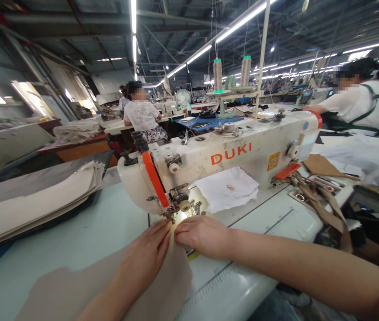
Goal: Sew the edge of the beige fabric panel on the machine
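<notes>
A white sewing machine (pixel 192 156) with orange trim stands across the middle of the view. A beige-grey fabric piece (pixel 172 285) runs from under its needle area toward me and spreads over the table to the left. My left hand (pixel 147 252) grips the fabric from the left, fingers close together just in front of the presser foot (pixel 171 217). On the other side of a raised fold, my right hand (pixel 204 234) pinches the fabric with curled fingers. The machine's lamp lights the spot at my fingertips. The needle tip is hidden.
Stacked cloth panels (pixel 42 200) lie on the left. A crumpled white cloth (pixel 229 189) sits under the machine arm, and brown straps (pixel 333 205) lie at the right. Thread cones (pixel 218 76) stand behind. One person (pixel 142 111) sits ahead, another (pixel 356 104) at the right.
</notes>
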Action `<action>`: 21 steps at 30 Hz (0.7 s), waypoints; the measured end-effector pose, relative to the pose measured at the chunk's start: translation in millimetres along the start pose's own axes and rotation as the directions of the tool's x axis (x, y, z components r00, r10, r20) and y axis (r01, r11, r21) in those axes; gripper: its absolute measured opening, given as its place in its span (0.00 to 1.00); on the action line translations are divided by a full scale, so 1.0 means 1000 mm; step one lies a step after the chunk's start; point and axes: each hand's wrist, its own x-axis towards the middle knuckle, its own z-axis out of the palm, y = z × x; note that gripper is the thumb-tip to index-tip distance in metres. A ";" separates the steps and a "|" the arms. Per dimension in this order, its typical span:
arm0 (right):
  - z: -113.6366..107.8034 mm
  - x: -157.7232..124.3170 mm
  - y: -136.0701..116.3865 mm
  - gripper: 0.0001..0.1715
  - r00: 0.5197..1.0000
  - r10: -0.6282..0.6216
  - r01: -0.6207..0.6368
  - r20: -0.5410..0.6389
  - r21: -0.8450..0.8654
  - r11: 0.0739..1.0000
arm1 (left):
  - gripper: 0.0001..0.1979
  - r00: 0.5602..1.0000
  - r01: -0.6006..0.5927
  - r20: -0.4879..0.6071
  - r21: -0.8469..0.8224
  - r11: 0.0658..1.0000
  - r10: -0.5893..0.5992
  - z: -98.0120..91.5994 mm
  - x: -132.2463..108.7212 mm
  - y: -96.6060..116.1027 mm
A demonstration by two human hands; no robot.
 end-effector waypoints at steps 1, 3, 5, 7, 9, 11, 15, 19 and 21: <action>0.000 0.000 0.000 0.07 1.000 -0.002 0.002 -0.001 0.004 1.000 | 0.22 1.000 0.012 0.007 -0.009 1.000 -0.012 0.000 0.000 0.000; 0.000 0.001 0.000 0.07 1.000 -0.007 0.007 -0.004 0.015 1.000 | 0.21 0.999 0.027 0.021 -0.025 0.999 -0.027 0.001 0.000 -0.001; 0.000 0.001 0.000 0.07 1.000 -0.003 0.003 -0.005 0.020 1.000 | 0.21 0.999 0.029 0.026 -0.030 0.999 -0.028 0.002 -0.001 -0.002; -0.001 0.000 -0.001 0.07 1.000 0.010 -0.010 0.000 0.024 1.000 | 0.21 1.000 0.023 0.017 -0.027 0.999 -0.023 0.003 -0.001 -0.003; -0.002 0.000 -0.002 0.07 1.000 0.020 -0.020 0.008 0.028 0.999 | 0.21 1.000 0.016 0.005 -0.016 1.000 -0.016 0.003 -0.002 -0.002; -0.003 -0.001 -0.003 0.07 1.000 0.026 -0.026 0.017 0.029 0.999 | 0.22 1.000 0.013 0.005 0.001 1.000 -0.013 0.002 -0.002 0.000; -0.005 -0.001 -0.004 0.08 0.999 0.029 -0.030 0.027 0.037 0.999 | 0.21 1.000 0.021 0.017 0.000 1.000 -0.021 -0.001 0.001 0.003; -0.005 -0.001 -0.002 0.09 0.999 0.040 -0.040 0.010 0.037 0.998 | 0.20 0.999 0.041 0.017 -0.015 0.999 -0.040 0.000 0.003 0.003; -0.004 -0.001 -0.002 0.09 1.000 0.031 -0.031 -0.002 0.040 0.999 | 0.20 0.999 0.047 0.014 -0.012 0.999 -0.047 0.001 0.001 0.003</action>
